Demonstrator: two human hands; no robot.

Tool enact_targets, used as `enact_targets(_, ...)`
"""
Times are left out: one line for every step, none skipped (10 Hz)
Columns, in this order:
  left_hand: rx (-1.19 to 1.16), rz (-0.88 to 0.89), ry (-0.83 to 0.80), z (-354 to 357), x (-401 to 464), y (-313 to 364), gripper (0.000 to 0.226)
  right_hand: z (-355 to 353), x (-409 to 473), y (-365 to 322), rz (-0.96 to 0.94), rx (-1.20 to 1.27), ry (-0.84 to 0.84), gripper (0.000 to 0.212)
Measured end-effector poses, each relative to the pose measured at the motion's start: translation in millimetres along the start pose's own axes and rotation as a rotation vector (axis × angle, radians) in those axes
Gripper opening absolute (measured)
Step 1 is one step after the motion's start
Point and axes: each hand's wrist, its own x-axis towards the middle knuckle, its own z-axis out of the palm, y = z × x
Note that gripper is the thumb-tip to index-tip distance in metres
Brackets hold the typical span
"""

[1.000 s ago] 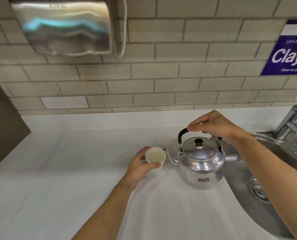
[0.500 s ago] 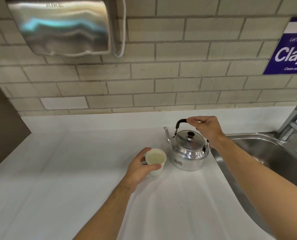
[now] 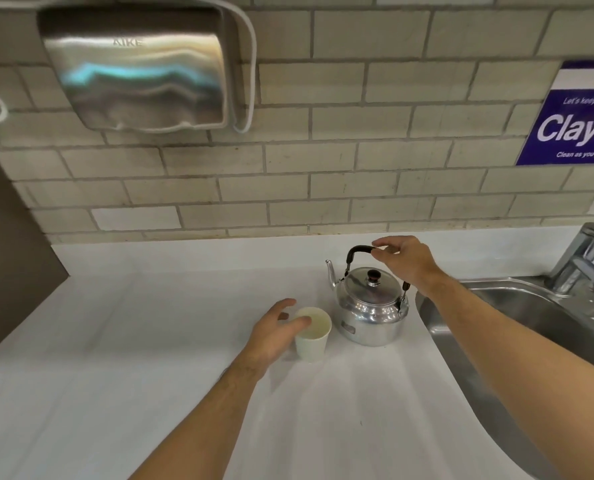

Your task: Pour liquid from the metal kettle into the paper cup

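Note:
A shiny metal kettle (image 3: 371, 308) with a black handle and a black lid knob stands upright on the white counter (image 3: 150, 341), its spout pointing left and away. My right hand (image 3: 404, 259) pinches the top of its handle from the right. A white paper cup (image 3: 313, 337) stands just in front and left of the kettle, with pale liquid inside. My left hand (image 3: 274, 332) is at the cup's left side with fingers spread; the thumb lies across the near rim, and the other fingers are off the wall.
A steel sink (image 3: 496, 306) with a tap (image 3: 583, 259) sits right of the kettle, its rim under my right forearm. On the brick wall hang a steel hand dryer (image 3: 136, 74) and a blue sign (image 3: 579, 128). A dark panel (image 3: 8, 254) bounds the counter's left end.
The kettle moved away from the cup and back onto the counter, where it now stands upright. My left hand's fingers have loosened from the cup.

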Motion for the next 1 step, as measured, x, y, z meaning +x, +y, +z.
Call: enact_targets(0.132,0.054,0.101,-12.2,-2.2,27.9,0.044,-11.8,-2.0,-21.4,-0.073,-0.171,-0.013,0.026)
